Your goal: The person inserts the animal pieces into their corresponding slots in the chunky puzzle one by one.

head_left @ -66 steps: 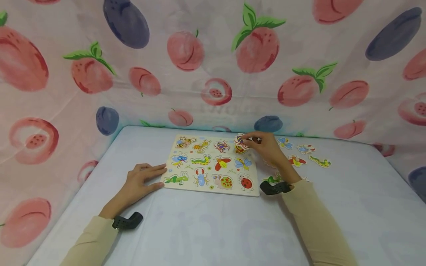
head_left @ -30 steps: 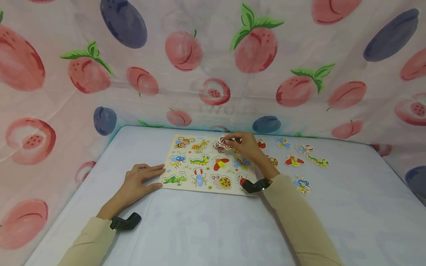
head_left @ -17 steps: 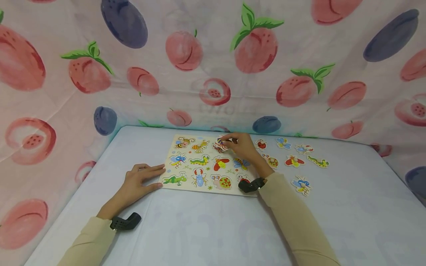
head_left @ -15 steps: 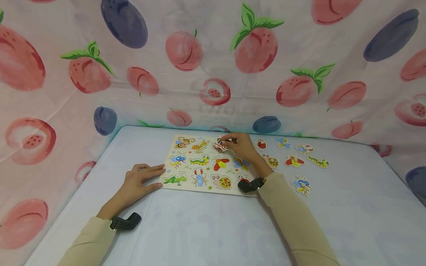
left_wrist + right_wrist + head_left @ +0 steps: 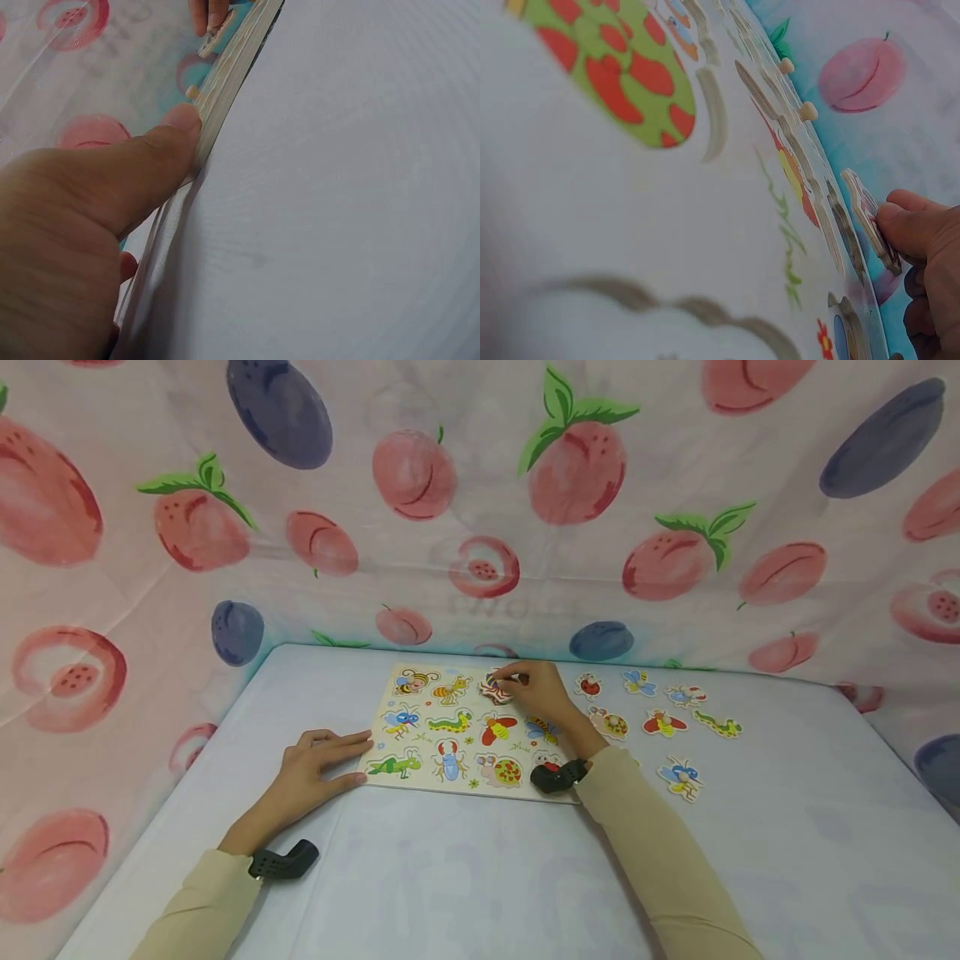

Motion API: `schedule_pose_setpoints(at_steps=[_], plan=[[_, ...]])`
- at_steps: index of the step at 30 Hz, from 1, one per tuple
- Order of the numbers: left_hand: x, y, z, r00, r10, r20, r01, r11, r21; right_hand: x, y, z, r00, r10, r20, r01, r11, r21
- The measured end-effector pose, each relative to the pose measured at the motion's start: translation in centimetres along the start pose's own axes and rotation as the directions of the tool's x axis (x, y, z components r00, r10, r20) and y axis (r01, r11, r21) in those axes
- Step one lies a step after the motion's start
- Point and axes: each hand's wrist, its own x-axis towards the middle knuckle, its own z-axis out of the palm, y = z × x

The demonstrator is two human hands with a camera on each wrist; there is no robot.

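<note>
A wooden insect puzzle board (image 5: 431, 753) lies on the table with cut-out pictures in rows. My left hand (image 5: 307, 772) rests against its left edge, fingers extended; in the left wrist view the thumb (image 5: 161, 154) lies on the board's rim. Between thumb and fingertips my right hand (image 5: 542, 693) pinches a spider puzzle piece (image 5: 492, 688) over the spider picture in the back row. Seen from the right wrist, that spider piece (image 5: 870, 221) is tilted and stands slightly off the board. Two knobbed bee pieces (image 5: 414, 682) sit at the board's back left.
Loose puzzle pieces lie right of the board: a ladybird (image 5: 588, 685), a snail (image 5: 609, 723), a dragonfly (image 5: 639, 682), a beetle (image 5: 686, 695), a red-winged bug (image 5: 663, 723), a caterpillar (image 5: 717, 723) and a mosquito (image 5: 681, 778). A fruit-print cloth (image 5: 480, 510) hangs behind the table.
My right hand has carried the spider piece left from the board's back right corner to the spider picture, then shifted it slightly lower. My left hand has stayed at the board's edge.
</note>
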Motion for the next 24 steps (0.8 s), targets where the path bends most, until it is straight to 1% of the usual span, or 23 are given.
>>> schedule_pose_setpoints(at_steps=[6, 14, 18, 24], plan=[[0.08, 0.15, 0.0, 1.0, -0.001, 0.003, 0.001, 1.0, 0.006, 0.06, 0.09, 0.17, 1.0, 0.015, -0.003, -0.015, 1.0, -0.013], [0.14, 0.13, -0.01, 1.0, -0.007, 0.006, 0.007, 1.0, 0.019, 0.13, -0.01, 0.38, 0.996, 0.084, 0.0, -0.084, 0.996, -0.039], [0.14, 0.16, -0.03, 1.0, -0.013, 0.009, 0.013, 1.0, 0.015, 0.16, -0.08, 0.47, 0.996, 0.095, 0.002, -0.094, 0.994, -0.052], [0.05, 0.25, -0.1, 1.0, 0.002, -0.002, -0.002, 1.0, 0.01, 0.2, 0.08, 0.6, 0.993, 0.116, 0.017, -0.115, 0.992, -0.054]])
